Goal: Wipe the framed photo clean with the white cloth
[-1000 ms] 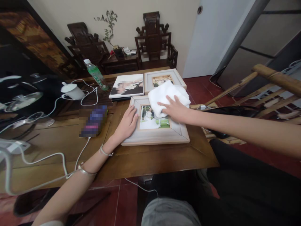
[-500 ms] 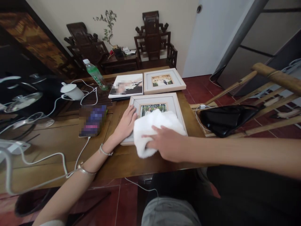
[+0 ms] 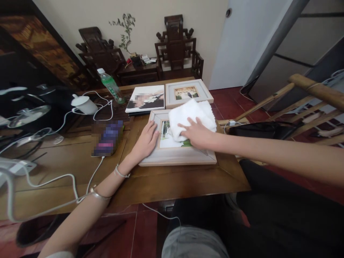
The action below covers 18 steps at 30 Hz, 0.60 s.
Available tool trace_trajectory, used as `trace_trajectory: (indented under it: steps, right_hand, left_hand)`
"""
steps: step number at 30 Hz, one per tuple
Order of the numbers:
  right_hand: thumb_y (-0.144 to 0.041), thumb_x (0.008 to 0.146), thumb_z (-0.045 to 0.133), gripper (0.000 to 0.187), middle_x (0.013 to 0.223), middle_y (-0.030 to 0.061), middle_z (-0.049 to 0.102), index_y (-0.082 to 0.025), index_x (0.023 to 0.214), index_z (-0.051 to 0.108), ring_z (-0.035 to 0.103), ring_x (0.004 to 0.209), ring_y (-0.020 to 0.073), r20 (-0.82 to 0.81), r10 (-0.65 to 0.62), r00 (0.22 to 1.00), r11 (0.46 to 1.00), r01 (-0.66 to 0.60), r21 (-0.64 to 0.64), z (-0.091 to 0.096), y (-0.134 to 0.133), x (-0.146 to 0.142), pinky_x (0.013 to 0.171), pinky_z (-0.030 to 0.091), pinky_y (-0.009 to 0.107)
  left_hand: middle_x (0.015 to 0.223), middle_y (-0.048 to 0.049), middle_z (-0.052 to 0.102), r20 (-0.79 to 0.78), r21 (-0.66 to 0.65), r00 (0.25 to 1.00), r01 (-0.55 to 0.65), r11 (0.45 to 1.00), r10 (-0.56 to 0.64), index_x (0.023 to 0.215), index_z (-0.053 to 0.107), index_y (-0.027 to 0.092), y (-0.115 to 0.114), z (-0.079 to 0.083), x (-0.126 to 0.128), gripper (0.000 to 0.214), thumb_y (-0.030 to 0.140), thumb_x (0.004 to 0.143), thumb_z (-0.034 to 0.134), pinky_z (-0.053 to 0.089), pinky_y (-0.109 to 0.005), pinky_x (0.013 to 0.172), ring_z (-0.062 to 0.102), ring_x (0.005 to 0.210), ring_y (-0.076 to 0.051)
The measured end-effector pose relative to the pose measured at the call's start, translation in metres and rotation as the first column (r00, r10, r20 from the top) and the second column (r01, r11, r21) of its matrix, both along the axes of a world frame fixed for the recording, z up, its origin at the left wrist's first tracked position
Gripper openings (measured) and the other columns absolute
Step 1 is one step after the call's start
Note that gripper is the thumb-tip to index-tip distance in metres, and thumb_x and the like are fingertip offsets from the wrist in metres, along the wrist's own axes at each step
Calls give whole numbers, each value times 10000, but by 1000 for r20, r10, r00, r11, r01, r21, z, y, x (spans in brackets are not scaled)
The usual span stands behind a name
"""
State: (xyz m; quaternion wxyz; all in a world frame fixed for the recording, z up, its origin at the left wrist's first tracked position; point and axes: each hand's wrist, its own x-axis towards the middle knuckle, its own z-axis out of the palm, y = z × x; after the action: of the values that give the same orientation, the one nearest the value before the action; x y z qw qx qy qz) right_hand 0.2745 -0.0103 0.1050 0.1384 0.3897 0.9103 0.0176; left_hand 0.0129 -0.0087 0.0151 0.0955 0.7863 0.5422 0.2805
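Observation:
A pale wooden picture frame (image 3: 177,157) with a photo in it lies flat on the wooden table in front of me. My left hand (image 3: 146,140) rests on the frame's left edge, its fingers stretched out and holding nothing. With my right hand (image 3: 200,134) I hold a folded white cloth (image 3: 191,114) against the frame's upper right part. Some fingers spread over the cloth, and others are tucked beneath it. The cloth hides much of the photo and the frame's top right corner.
Behind lie another framed photo (image 3: 200,86) and a photo panel (image 3: 146,94). To the left are a green-labelled bottle (image 3: 110,86), a lidded white cup (image 3: 84,104), a phone (image 3: 107,138) and white cables (image 3: 64,176). A wooden chair (image 3: 311,89) stands to the right.
My right hand and the cloth have moved up and to the right across the frame, uncovering its lower edge and the photo's lower left. My left hand has stayed in place.

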Motion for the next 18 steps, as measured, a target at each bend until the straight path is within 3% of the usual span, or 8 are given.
trace_trajectory:
  steps: [4, 8, 10, 13, 18]
  right_hand:
    - [-23, 822, 576, 552, 1628, 114, 513, -208, 1323, 718, 554, 1355, 442, -84, 99, 991, 974, -114, -194, 25, -62, -21, 1014, 507, 589]
    - [-39, 858, 567, 391, 1433, 154, 670, -169, 1178, 751, 689, 1130, 344, -197, 199, 960, 947, -240, -215, 34, -91, -26, 855, 549, 454]
    - [-34, 870, 544, 430, 1391, 139, 697, -183, 1222, 740, 693, 1123, 331, -214, 217, 952, 949, -257, -181, 27, -85, -23, 831, 554, 442]
    - [-12, 859, 521, 577, 1467, 104, 663, -231, 1366, 690, 618, 1291, 365, -174, 185, 967, 971, -207, -119, 12, -54, -15, 924, 557, 490]
    - [6, 849, 525, 699, 1719, 69, 369, -218, 1506, 602, 304, 1558, 447, 8, 27, 1000, 999, -27, 26, 1, 18, 14, 1178, 363, 667]
  left_hand:
    - [1644, -224, 458, 7, -4, 1000, -7, 1000, 7, 1441, 575, 76, -1, 1, 0, 607, 481, 1069, 318, 249, -561, 1327, 365, 1582, -335]
    - [1654, -203, 452, 6, -7, 1000, 2, 1000, -2, 1449, 577, 101, -1, 1, -1, 606, 499, 1066, 327, 257, -561, 1329, 359, 1585, -334]
    - [1655, -205, 449, -2, -7, 1000, 0, 1000, 0, 1453, 576, 94, -1, 1, -1, 611, 494, 1067, 319, 258, -549, 1332, 364, 1583, -333]
    - [1656, -214, 444, -22, 0, 1000, 6, 1000, -6, 1457, 568, 88, 1, -2, -3, 601, 474, 1068, 321, 250, -553, 1334, 364, 1582, -337]
    - [1661, -212, 436, -50, 7, 998, 25, 1000, -25, 1461, 550, 99, 3, -4, -6, 578, 468, 1060, 357, 263, -575, 1323, 356, 1585, -344]
